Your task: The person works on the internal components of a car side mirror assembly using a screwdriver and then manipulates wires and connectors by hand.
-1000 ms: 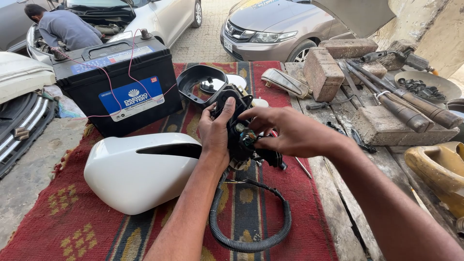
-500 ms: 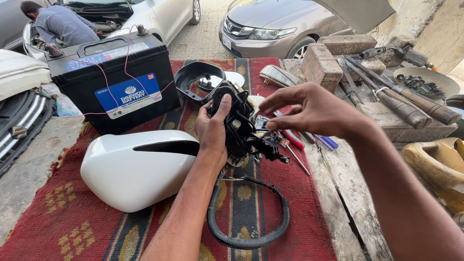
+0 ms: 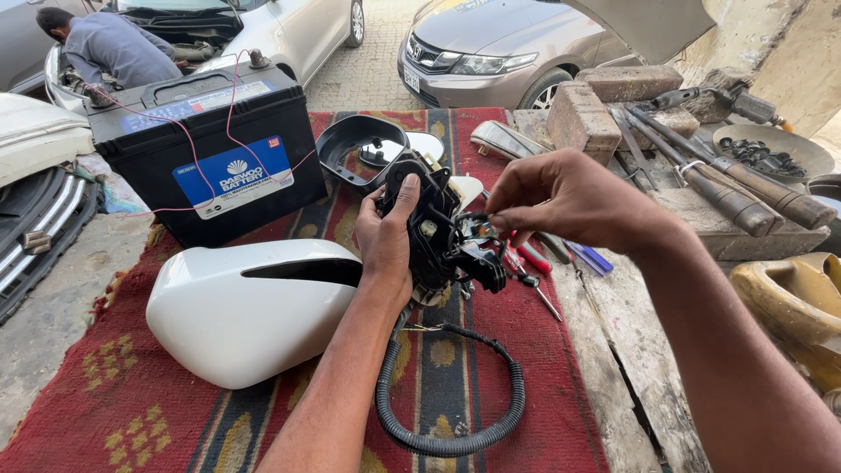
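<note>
Black plastic mirror mechanism (image 3: 438, 236) held upright over the red patterned rug (image 3: 561, 412), left hand (image 3: 385, 241) fingers wrapped round its back | right hand (image 3: 561, 197) fingers pinching wiring at its front | white mirror shell (image 3: 250, 311) off, lying beside it; reassembly looks undone | ribbed black cable (image 3: 455, 420) loops below; black car battery (image 3: 206, 149), hammers (image 3: 727, 184) crowd the surface.

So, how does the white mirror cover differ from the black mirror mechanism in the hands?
The white mirror cover lies on the red rug, untouched; the black mirror mechanism is held above it, gripped by the left hand, with the right hand pinching at its wires. The cover is smooth, glossy and closed; the mechanism is open, with many small parts and a ribbed black cable hanging from it. The cover looks larger. Both look like car mirror parts.
</note>
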